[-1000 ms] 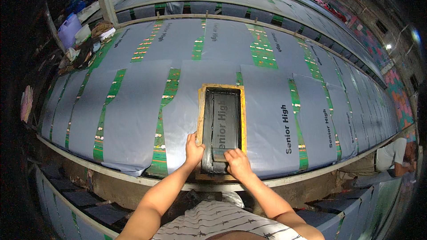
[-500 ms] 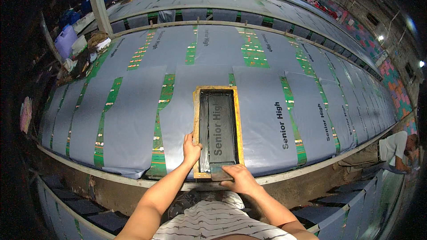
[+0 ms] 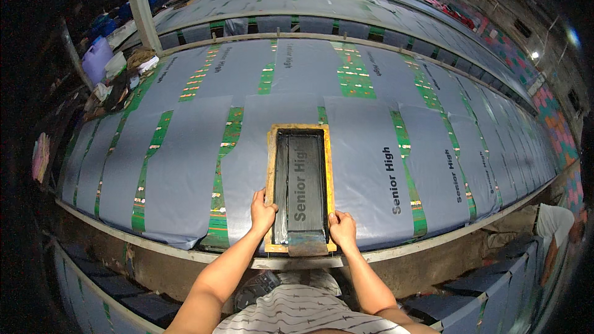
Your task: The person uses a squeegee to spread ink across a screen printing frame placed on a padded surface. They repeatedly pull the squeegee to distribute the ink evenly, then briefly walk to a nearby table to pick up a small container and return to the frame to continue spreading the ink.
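A screen-printing frame [image 3: 330, 176] with a yellowish, worn rim lies on the grey-blue fabric panels, its long sides running away from me. Dark lettering shows on its black mesh [image 3: 301, 176]. At the near end a squeegee [image 3: 308, 245] rests across the frame, with neither hand on it. My left hand [image 3: 263, 213] grips the left side of the frame, thumb over the rim. On the opposite side my right hand [image 3: 343, 229] pinches the right rim near its lower corner. To the right lies a fabric panel [image 3: 365, 176] bearing printed dark lettering.
Fabric panels cover the long table, with strips of its green surface [image 3: 356, 71] between them. A wooden rail [image 3: 427, 244] edges the near side. More long tables [image 3: 266, 3] stand beyond. A post [image 3: 141, 9] and a purple jug [image 3: 96, 60] are far left; another person [image 3: 552, 226] bends at right.
My right hand has left the squeegee and taken hold of the frame's right rim. My left hand keeps its grip on the left side. The person at right has shifted.
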A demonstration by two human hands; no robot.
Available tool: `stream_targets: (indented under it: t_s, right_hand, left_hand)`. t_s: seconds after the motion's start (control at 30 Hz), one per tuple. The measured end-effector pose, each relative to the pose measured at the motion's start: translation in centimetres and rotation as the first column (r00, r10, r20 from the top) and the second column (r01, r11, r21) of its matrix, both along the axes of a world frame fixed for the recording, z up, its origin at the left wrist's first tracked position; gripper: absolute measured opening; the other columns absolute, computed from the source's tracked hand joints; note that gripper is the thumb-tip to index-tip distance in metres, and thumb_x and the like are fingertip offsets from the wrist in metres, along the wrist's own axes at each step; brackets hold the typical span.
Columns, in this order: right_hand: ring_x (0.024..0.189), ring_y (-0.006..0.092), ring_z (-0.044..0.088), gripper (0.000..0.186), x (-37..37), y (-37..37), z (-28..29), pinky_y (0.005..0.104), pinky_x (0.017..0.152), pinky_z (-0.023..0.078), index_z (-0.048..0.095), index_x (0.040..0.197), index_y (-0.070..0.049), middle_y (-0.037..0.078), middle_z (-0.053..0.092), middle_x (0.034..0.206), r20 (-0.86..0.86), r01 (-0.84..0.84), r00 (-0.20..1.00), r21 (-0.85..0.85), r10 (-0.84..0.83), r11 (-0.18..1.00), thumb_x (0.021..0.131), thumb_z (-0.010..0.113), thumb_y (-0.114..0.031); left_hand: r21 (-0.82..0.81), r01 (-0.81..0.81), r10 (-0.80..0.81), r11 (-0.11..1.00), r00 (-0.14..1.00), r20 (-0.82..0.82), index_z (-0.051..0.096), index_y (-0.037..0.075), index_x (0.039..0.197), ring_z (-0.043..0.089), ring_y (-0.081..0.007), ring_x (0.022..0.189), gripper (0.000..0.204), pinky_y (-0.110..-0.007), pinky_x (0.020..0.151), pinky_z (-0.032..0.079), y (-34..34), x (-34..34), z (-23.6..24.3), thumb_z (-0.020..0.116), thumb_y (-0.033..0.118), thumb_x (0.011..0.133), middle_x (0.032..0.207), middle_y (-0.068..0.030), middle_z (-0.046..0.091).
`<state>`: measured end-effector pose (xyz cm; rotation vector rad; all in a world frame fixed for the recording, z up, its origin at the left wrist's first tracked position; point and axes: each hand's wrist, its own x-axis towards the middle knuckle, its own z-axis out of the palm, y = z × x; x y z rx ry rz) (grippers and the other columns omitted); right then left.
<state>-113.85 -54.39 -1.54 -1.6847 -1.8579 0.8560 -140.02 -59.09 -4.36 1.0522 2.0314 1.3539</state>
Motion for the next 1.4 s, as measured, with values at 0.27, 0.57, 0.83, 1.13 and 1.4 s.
stream_targets:
  t_s: [0.27,0.57,0.83,1.13,1.4]
  right_hand:
    - [0.087,0.0406,0.067,0.034,-0.1,-0.7,1.9,0.0498,0.081,0.051,0.076,0.112,-0.004,0.022,0.067,0.092,0.025,0.035,0.999,0.007,-0.035,0.999,0.096,0.066,-0.033]
    - [0.074,0.0336,0.063,0.028,-3.2,-2.0,4.3,0.046,0.071,0.05,0.077,0.102,-0.002,0.016,0.063,0.079,-0.084,0.088,0.993,0.112,-0.079,0.99,0.094,0.07,-0.028]
    - [0.077,0.0341,0.065,0.034,-15.2,-5.4,6.0,0.0446,0.072,0.051,0.076,0.104,0.0,0.017,0.066,0.083,-0.141,0.038,0.99,0.189,-0.011,0.981,0.094,0.071,-0.032]
    - [0.088,0.0413,0.067,0.04,-32.2,-12.4,4.7,0.0485,0.082,0.052,0.075,0.112,-0.001,0.023,0.067,0.091,-0.142,0.018,0.99,0.095,-0.004,0.995,0.095,0.068,-0.036]
    - [0.093,0.0438,0.067,0.045,-37.7,-14.9,3.8,0.0498,0.084,0.052,0.075,0.113,0.001,0.026,0.067,0.098,-0.054,0.024,0.998,0.005,-0.024,1.0,0.093,0.07,-0.039]
  left_hand:
    - [0.109,-0.026,0.025,0.994,1.0,0.005,0.061,-0.003,0.129,0.063,-0.0352,0.114,0.06,-0.039,0.102,0.049,-0.7,0.8,2.3,0.064,-0.005,0.069,0.117,-0.0192,0.063]
    - [0.21,-0.007,0.021,0.978,0.998,-0.063,0.059,-0.005,0.134,0.062,-0.0336,0.116,0.066,-0.036,0.103,0.048,-2.1,-2.5,5.4,0.064,-0.006,0.068,0.118,-0.0184,0.062]
    - [0.19,-0.006,0.006,0.982,1.0,0.0,0.06,-0.005,0.133,0.064,-0.0333,0.115,0.064,-0.036,0.101,0.049,-4.6,-15.4,7.1,0.067,-0.003,0.069,0.117,-0.0174,0.063]
    - [0.192,-0.01,0.01,0.981,1.0,-0.001,0.065,-0.003,0.127,0.066,-0.0323,0.108,0.064,-0.036,0.097,0.05,-11.3,-33.1,5.1,0.068,-0.006,0.062,0.111,-0.0153,0.065]
    - [0.152,0.007,-0.009,0.988,1.0,0.013,0.063,-0.005,0.128,0.064,-0.0322,0.108,0.064,-0.036,0.097,0.049,-14.3,-37.9,3.8,0.068,-0.008,0.064,0.11,-0.0167,0.063]
